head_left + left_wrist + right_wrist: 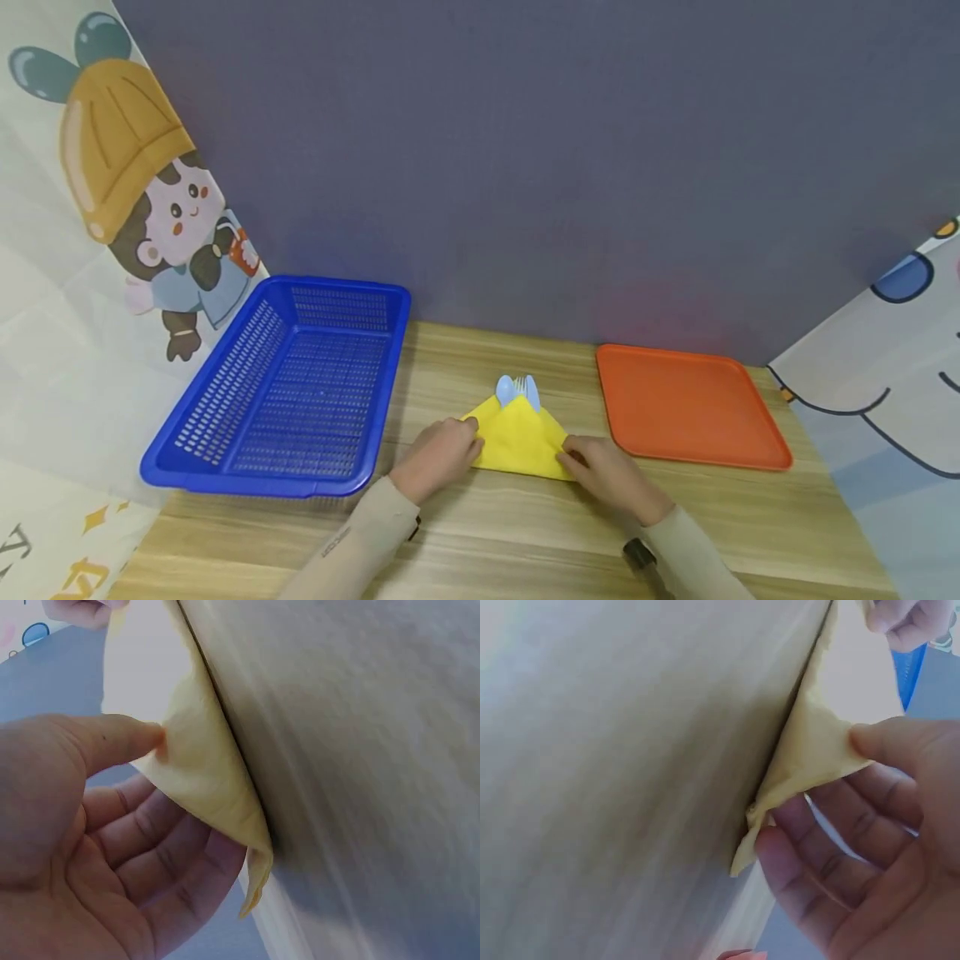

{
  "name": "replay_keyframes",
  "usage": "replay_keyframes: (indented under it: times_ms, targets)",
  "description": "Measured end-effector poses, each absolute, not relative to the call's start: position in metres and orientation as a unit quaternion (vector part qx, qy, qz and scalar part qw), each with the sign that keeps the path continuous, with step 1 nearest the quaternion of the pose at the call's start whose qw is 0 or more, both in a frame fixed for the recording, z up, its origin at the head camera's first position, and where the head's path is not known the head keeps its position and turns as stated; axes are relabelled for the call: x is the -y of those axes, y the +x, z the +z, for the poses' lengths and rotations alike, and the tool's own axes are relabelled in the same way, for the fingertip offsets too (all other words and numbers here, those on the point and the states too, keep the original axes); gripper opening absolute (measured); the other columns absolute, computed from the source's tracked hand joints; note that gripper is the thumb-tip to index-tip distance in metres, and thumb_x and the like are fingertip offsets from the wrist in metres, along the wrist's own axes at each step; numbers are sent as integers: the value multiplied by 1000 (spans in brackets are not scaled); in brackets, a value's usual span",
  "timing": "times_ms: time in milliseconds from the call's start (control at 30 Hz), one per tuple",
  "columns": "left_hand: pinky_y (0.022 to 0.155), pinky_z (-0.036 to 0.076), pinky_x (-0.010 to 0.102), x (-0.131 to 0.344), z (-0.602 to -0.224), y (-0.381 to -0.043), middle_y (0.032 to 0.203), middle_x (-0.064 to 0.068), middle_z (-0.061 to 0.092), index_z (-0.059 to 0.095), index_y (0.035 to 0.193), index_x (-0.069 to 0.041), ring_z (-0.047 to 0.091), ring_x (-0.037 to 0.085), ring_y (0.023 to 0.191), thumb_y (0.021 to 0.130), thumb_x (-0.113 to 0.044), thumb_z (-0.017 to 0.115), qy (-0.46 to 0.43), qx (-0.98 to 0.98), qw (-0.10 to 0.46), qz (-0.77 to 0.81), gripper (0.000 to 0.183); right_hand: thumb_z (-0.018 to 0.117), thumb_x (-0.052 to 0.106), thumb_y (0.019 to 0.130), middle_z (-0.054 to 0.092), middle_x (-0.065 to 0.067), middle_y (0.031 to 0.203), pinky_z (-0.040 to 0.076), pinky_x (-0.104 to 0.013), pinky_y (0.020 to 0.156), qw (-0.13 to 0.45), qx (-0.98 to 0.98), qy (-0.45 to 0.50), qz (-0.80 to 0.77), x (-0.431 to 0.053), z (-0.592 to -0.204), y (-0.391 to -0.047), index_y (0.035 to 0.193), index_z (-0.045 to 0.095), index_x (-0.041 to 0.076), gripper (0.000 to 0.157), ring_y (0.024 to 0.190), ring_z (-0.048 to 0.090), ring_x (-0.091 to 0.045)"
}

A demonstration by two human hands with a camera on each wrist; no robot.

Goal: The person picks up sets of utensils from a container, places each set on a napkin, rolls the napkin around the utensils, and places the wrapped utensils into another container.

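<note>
Head view: near its side corners, the soft yellow cloth is pinched by the left hand and the right hand. It is already folded into a triangle on the wood-grain table, with the smooth, pale-blue spoon, fork and knife left protruding past the apex; the sides appear yet to be wrapped. It is flanked by the perforated basket and flat orange tray.

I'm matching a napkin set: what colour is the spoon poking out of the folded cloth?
Pale blue; the spoon shows best in the head view.
</note>
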State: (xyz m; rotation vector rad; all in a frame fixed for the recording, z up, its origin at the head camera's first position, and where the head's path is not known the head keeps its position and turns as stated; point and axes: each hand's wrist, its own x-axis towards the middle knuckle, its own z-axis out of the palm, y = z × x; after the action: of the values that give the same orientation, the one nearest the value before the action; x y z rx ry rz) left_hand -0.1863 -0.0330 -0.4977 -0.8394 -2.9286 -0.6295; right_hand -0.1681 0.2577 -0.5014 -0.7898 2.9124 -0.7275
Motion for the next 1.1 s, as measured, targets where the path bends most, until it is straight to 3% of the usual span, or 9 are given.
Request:
replay_keyframes:
  times_ms: [300,633,833,967,1100]
  targets:
    - [43,43,31,31,-503,-191,65,3,53,62,86,-2,51,15,53,91,-14,71,-221,956,8,-195,16,68,16,96,47,14,65,40,-22,51,64,-947,-222,-225,-254,-501,-177,81,62,18,16,57,41,-1]
    - [46,49,34,26,-506,-191,71,11,58,62,91,2,59,23,59,91,-9,70,-203,966,4,-159,14,69,16,95,45,12,64,39,-22,52,73,-958,-198,-193,-251,-503,-179,76,55,20,24,57,40,-3]
    - [56,51,36,13,-503,-184,82,12,58,65,96,-1,59,25,72,88,0,68,-189,977,53,-82,8,71,16,93,44,11,61,38,-23,51,71,-965,-182,-175,-246,-500,-177,72,52,19,29,57,40,-5]
    - [57,47,30,-4,-495,-177,87,7,57,69,97,-6,55,20,75,88,-1,70,-258,960,93,-53,10,73,19,92,44,9,62,38,-24,51,74,-971,-156,-167,-243,-499,-177,71,51,19,30,57,42,-7]
    - [60,47,25,-18,-494,-165,99,4,61,72,102,-12,56,17,82,93,-8,69,-357,929,85,-39,10,76,22,90,46,6,65,39,-26,51,74,-975,-135,-157,-240,-499,-176,72,51,17,31,58,43,-10]
